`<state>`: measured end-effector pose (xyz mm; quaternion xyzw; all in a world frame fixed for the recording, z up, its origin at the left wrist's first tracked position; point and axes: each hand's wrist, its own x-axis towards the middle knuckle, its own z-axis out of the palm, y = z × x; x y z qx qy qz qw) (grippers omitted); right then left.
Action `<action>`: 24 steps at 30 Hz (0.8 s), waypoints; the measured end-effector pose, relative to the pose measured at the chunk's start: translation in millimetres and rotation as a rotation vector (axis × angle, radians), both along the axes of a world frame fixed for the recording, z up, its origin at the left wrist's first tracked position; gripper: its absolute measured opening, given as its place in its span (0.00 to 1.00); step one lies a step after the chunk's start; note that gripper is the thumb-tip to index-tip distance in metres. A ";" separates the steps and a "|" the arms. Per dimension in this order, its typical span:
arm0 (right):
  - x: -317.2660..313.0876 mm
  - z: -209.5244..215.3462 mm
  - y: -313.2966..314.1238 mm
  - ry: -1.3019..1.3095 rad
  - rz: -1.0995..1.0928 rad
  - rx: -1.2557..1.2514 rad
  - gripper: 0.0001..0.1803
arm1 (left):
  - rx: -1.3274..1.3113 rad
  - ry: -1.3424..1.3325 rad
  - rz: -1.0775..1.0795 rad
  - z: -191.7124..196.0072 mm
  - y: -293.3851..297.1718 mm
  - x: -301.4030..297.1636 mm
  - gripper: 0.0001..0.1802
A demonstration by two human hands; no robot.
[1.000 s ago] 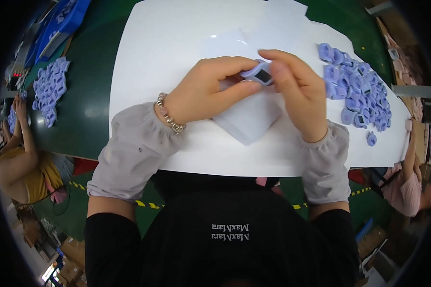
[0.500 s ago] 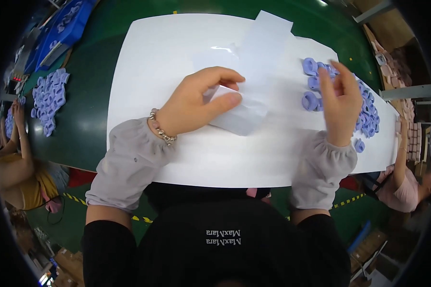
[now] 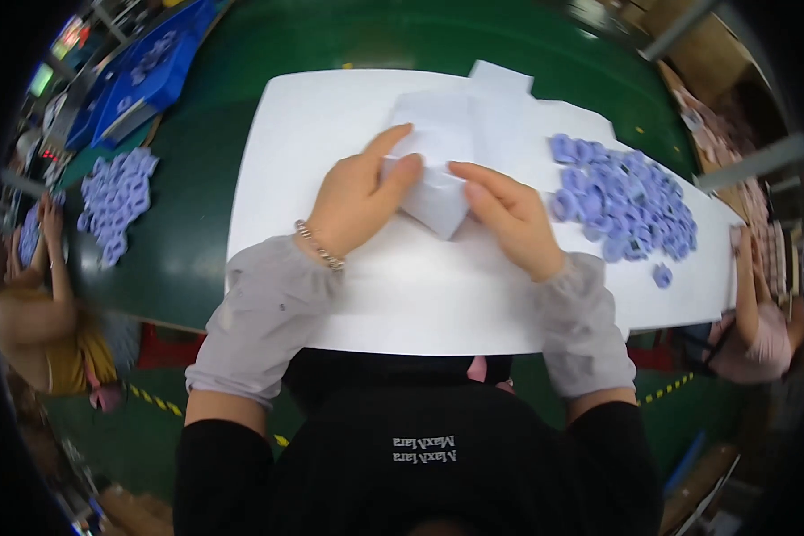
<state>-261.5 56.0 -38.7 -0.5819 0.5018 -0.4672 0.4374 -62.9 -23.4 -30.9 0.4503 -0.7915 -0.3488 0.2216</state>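
A pale, slightly see-through plastic bag is held above the white sheet covering the table. My left hand, with a beaded bracelet at its wrist, grips the bag's left side between thumb and fingers. From the right, my right hand pinches the bag's edge with thumb and forefinger. Whether anything is inside the bag, I cannot tell. Behind it, more flat pale bags or sheets lie reaching past the far edge of the white sheet. Right of my right hand spreads a pile of small lilac ring-shaped parts.
The white sheet lies over a green table. Another lilac heap sits at left, near a blue bin. One person works at the far left, another at the far right. A metal post stands at right.
My right hand has moved left from the lilac pile to the bag and now pinches its edge. My left hand keeps its hold. The whole view has shifted slightly.
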 end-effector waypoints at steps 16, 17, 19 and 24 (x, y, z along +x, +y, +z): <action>0.6 -31.2 -17.2 0.996 -0.289 -0.225 0.31 | -0.492 0.150 -0.109 -48.5 -18.7 -3.6 0.30; -1.8 -27.9 -13.8 0.953 -0.266 -0.205 0.31 | -0.432 0.095 -0.121 -43.4 -15.8 -10.2 0.31; -0.7 -25.2 -10.2 0.910 -0.215 -0.217 0.31 | -0.344 0.041 -0.145 -33.7 -9.9 -10.0 0.32; 20.3 -8.5 -7.2 0.798 -0.040 -0.087 0.33 | -0.208 0.186 -0.152 -28.2 -4.1 1.9 0.35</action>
